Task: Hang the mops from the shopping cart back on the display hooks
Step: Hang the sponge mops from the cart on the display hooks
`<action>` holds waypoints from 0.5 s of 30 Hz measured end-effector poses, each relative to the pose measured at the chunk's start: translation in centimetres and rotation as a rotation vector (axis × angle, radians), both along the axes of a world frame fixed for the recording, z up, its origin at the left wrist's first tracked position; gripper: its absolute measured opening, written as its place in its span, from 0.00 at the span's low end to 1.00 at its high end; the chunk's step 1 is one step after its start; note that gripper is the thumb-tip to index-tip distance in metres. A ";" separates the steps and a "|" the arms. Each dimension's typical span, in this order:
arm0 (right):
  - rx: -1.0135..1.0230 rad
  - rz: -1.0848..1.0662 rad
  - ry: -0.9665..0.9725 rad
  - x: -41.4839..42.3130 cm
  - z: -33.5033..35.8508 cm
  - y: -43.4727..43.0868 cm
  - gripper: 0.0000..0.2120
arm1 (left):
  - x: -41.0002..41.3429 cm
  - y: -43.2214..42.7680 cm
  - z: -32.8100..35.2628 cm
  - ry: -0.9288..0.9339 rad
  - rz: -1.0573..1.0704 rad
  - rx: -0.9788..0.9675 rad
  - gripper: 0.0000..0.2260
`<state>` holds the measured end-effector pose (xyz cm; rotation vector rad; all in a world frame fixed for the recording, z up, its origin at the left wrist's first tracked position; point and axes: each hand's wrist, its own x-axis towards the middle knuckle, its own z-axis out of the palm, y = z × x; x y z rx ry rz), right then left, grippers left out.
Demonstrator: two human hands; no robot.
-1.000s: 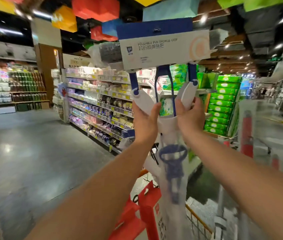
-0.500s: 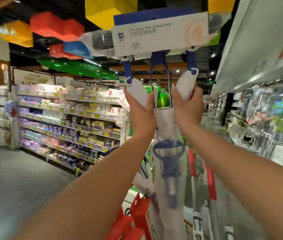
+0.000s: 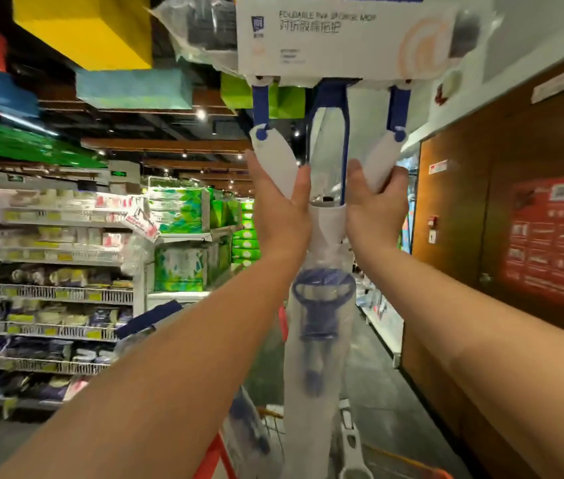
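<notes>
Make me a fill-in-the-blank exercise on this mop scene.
1. The right hand grips one white arm of the mop; the ____ hand grips the other.
2. The mop's boxed head points ____.
3. The poster on the wooden wall is ____.
Missing: left; up; red.

Sponge mop point(image 3: 325, 216) showing card, plastic and film
A matt white cardboard sleeve point(image 3: 342, 39) is wrapping the head; smooth blue plastic struts point(image 3: 260, 105) and white plastic arms point(image 3: 273, 157) are catching a soft sheen. Thin crinkled clear film point(image 3: 318, 344) is covering the handle. The wall panel point(image 3: 463, 219) is looking like brown wood veneer, the floor point(image 3: 373, 382) glossy.
</notes>
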<state>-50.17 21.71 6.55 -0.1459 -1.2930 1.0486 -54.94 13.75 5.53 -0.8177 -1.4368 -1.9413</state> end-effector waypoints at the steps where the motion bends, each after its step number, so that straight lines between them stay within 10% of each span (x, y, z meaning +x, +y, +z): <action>1: 0.001 -0.019 0.010 1.3 0.4 0.2 0.15 | 1.1 0.3 0.5 0.025 -0.008 0.000 0.34; 15: -0.073 -0.376 0.050 25.4 2.7 3.9 0.15 | 23.0 5.3 4.3 0.209 -0.328 -0.023 0.40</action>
